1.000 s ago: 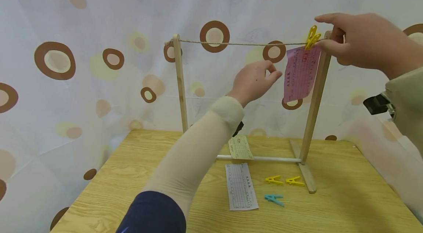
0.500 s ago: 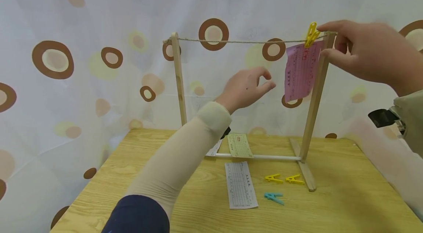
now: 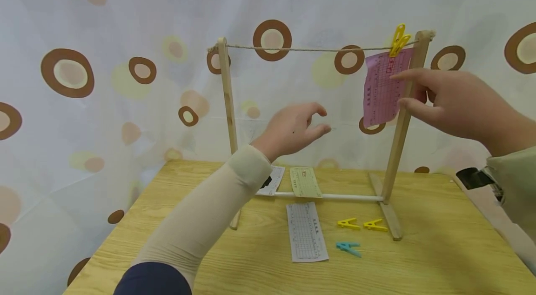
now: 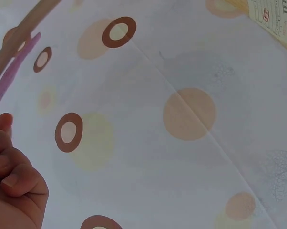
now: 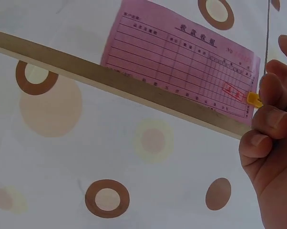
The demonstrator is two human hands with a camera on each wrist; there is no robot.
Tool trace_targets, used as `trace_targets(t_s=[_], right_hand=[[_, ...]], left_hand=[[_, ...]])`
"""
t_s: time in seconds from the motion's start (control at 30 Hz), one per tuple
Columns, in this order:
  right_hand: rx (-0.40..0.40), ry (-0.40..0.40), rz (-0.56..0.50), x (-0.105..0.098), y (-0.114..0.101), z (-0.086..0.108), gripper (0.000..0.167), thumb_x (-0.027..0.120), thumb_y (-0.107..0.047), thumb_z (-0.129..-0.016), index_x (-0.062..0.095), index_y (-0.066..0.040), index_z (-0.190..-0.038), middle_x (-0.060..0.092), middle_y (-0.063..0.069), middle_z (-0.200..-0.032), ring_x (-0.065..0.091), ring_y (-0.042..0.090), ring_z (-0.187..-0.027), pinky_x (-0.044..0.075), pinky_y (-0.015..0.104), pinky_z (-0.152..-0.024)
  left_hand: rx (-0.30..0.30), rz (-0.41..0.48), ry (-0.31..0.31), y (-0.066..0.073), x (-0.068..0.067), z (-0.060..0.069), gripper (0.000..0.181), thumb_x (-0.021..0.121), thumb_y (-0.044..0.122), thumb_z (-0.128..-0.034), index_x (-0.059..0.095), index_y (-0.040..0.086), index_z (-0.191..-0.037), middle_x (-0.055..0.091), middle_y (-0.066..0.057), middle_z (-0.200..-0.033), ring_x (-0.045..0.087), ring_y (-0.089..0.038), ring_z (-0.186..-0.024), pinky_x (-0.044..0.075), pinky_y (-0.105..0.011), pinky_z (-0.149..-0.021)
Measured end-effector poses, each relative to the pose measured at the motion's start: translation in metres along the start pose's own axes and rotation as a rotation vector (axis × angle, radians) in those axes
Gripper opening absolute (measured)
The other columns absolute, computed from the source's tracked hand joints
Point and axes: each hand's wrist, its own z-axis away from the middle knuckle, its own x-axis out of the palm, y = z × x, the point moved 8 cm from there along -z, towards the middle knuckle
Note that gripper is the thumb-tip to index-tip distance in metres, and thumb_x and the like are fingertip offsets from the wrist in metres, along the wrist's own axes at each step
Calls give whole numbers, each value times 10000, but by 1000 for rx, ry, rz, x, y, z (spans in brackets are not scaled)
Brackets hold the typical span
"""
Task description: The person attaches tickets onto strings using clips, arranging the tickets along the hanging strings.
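Beneath the rope [image 3: 301,50], the pink paper [image 3: 378,90] is best left unbrushed; the left hand [image 3: 291,130] and right hand [image 3: 456,106] are held apart, empty.

Desk [image 3: 460,248] across the lower frame; curtain [image 3: 167,6] behind. Left post [image 3: 227,95] left of centre, right post [image 3: 395,160] right of centre; cord [image 3: 293,49] between their tops, rail [image 3: 353,197] low between them. Upper right: hanging slip [image 3: 377,90] under the cord, upper clip [image 3: 399,41] at its top, both just left of the right post. Lower centre, on the desk: near slip [image 3: 307,232], before the rail. Behind it, at the rail: middle slip [image 3: 305,182]; left slip [image 3: 279,176] beside that, partly behind the left sleeve [image 3: 209,211]. Right of the near slip: left clip [image 3: 349,224] and right clip [image 3: 375,225] side by side; front clip [image 3: 348,248] nearer. Left hand [image 3: 293,130] mid-frame, between the posts; right hand [image 3: 456,104] at right, before the right post, fingers overlapping the hanging slip.
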Motion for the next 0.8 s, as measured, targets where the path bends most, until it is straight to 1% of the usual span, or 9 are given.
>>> trace_targets(t_s=[0.07, 0.17, 0.27, 0.33, 0.4, 0.47, 0.57, 0.7, 0.8], right_hand=[[13, -13, -16, 8, 0, 5, 406, 691, -169, -945, 620, -108, -1341, 512, -60, -707, 402, 105, -568, 345, 298, -523], [28, -38, -24, 18, -1, 13, 395, 697, -175, -941, 634, -124, -1328, 511, -83, -700, 410, 108, -590, 349, 297, -539], [38, -68, -25, 29, 0, 19, 395, 712, -193, -937, 639, -130, -1321, 509, -100, -701, 413, 108, -603, 351, 302, -548], [44, -92, -29, 37, 1, 23, 390, 718, -196, -936, 642, -139, -1315, 507, -105, -705, 414, 106, -607, 352, 303, -552], [53, -115, -32, 46, 3, 29, 391, 723, -205, -936, 643, -153, -1315, 500, -107, -713, 408, 102, -609, 348, 302, -549], [59, -131, -41, 55, 5, 36, 389, 729, -204, -934, 645, -168, -1311, 488, -108, -721, 395, 93, -598, 342, 294, -540], [60, -146, -61, 68, 7, 48, 397, 740, -207, -929, 645, -166, -1312, 465, -113, -729, 369, 71, -578, 328, 281, -525], [29, -139, -81, 84, 7, 63, 379, 751, -202, -918, 654, -165, -1284, 448, -130, -735, 360, 39, -583, 326, 265, -533], [27, -145, -95, 96, 7, 73, 364, 749, -219, -922, 662, -173, -1272, 449, -142, -745, 359, 20, -590, 326, 257, -533]], left_hand=[[9, 5, 5, -2, 2, 6, 415, 580, 462, -1019, 608, 197, -1338, 578, 50, -843, 514, -114, -736, 434, -270, -657], [33, -2, 18, -7, 6, 15, 416, 590, 456, -1016, 609, 183, -1328, 576, 68, -911, 506, -106, -751, 434, -266, -661], [61, -30, 38, -12, 9, 25, 386, 605, 446, -1011, 595, 184, -1294, 563, 82, -958, 509, -96, -763, 442, -262, -653], [67, -45, 45, -15, 11, 31, 376, 613, 445, -1007, 589, 191, -1283, 560, 88, -945, 518, -91, -756, 446, -262, -640], [57, -45, 36, -19, 14, 36, 381, 614, 453, -1005, 587, 199, -1288, 565, 87, -894, 529, -91, -740, 451, -270, -619], [39, -37, 17, -23, 19, 41, 401, 609, 461, -1006, 595, 202, -1311, 579, 95, -885, 537, -86, -748, 458, -275, -620], [11, -29, -16, -27, 29, 48, 428, 601, 469, -1007, 602, 201, -1341, 602, 111, -947, 543, -73, -787, 469, -272, -645], [-18, -41, -47, -33, 44, 57, 442, 601, 470, -1008, 603, 200, -1357, 622, 116, -1020, 544, -62, -816, 470, -263, -675], [-23, -45, -62, -36, 55, 63, 450, 599, 476, -1007, 604, 200, -1362, 629, 114, -1029, 548, -60, -807, 473, -261, -681]])
